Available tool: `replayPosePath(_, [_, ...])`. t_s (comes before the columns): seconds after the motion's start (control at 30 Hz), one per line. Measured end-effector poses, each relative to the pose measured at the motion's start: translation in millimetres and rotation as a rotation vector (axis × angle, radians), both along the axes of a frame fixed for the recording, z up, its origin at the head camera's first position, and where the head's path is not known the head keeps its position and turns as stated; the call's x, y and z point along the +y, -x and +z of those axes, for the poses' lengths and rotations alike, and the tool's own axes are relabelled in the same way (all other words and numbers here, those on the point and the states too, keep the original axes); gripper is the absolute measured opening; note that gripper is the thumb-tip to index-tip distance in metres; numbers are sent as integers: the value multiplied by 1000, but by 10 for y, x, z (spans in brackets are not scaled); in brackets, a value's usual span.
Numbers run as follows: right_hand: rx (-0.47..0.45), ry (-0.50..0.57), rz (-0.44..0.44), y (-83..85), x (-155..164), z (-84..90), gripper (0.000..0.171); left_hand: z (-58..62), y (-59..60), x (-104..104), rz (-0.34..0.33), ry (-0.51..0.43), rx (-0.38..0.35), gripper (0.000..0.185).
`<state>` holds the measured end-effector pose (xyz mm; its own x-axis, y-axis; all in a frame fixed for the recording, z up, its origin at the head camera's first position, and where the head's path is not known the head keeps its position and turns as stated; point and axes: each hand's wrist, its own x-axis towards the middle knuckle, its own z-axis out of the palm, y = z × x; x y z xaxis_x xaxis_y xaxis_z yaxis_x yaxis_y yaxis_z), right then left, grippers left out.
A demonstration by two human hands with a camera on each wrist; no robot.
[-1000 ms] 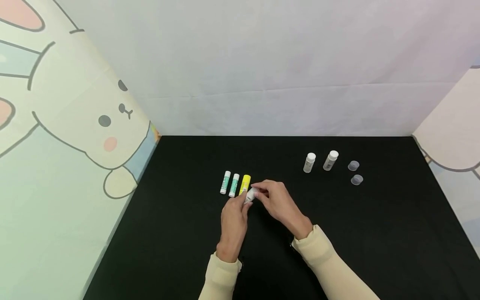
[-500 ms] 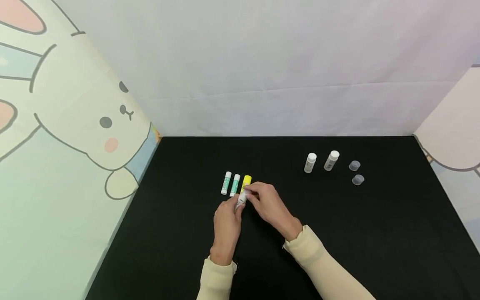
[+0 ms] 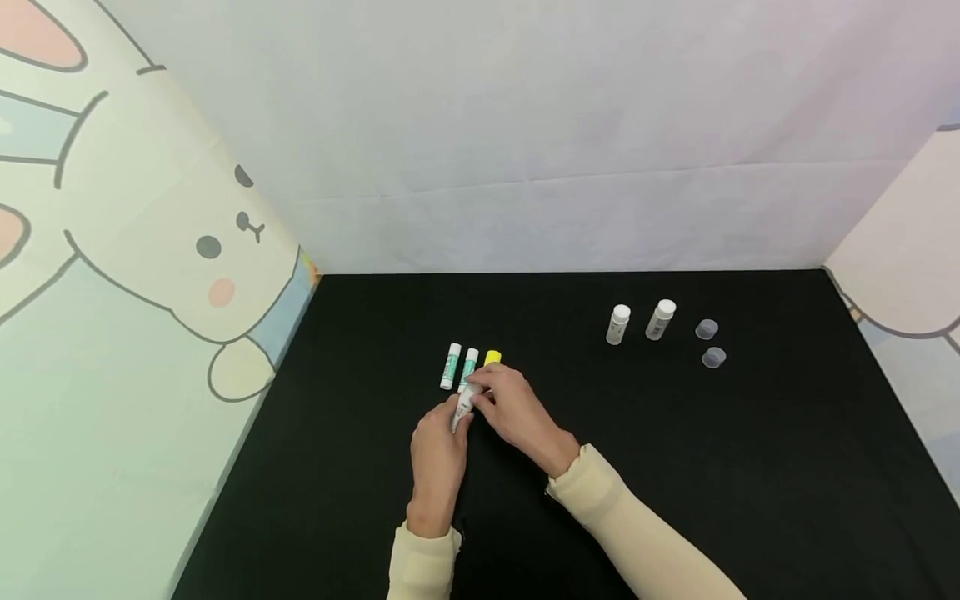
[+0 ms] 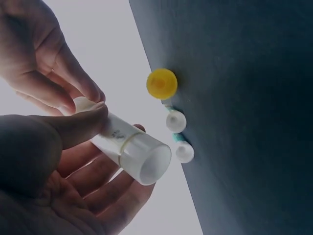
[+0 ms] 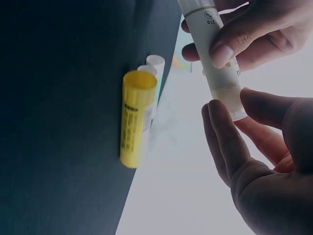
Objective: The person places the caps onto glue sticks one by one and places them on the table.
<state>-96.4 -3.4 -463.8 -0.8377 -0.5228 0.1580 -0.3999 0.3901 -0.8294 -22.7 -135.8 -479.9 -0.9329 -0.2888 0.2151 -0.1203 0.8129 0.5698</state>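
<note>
Your left hand (image 3: 435, 467) grips the lower barrel of a white glue stick (image 3: 464, 406), thumb laid across it, while your right hand (image 3: 517, 412) pinches its far end between thumb and fingertips. The stick hangs just above the worktop (image 3: 675, 467), tilted towards 1 o'clock, directly at 6 o'clock from the row of sticks.

It looks like a light, rigid plastic tube with a smooth, slightly slippery skin. I judge a grip around the middle of the barrel is steadiest, with the other hand taking only the end piece; hard squeezing is not needed.

Just past your fingers, at 12 o'clock, lie two teal-labelled glue sticks (image 3: 459, 367) side by side, and a yellow glue stick (image 3: 492, 358) just to their right, half hidden behind your right hand. Well apart at 2 o'clock stand two small white-capped bottles (image 3: 640, 322), with two clear caps (image 3: 709, 343) near them.

The head view gives the layout but hides the grip. The left wrist view shows the round end of the white stick (image 4: 146, 161) and your thumb (image 4: 78, 128) pressing on it. The right wrist view shows printed lettering on the barrel, a seam near the end, and the whole length of the yellow stick (image 5: 136, 117).
</note>
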Motion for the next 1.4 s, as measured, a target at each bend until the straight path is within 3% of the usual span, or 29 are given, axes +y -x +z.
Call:
replayPosePath(0.27, [17, -35, 24, -12, -178, -36, 31, -15, -42, -119, 25, 25, -1, 18])
replayPosePath(0.57, [26, -125, 79, -60, -366, -132, 38, -49, -94, -230, 69, 47, -93, 10])
replayPosePath(0.87, [53, -229, 60, -87, -542, -196, 33, -73, -137, -301, 108, 44, -129, 9])
replayPosePath(1.1, [-16, -207, 62, -98, -611, -221, 32, -101, -114, -320, 125, 46, -145, 11])
replayPosePath(1.4, [-28, -189, 62, -81, -672, -271, 32, -127, -81, -320, 129, 97, -129, 12])
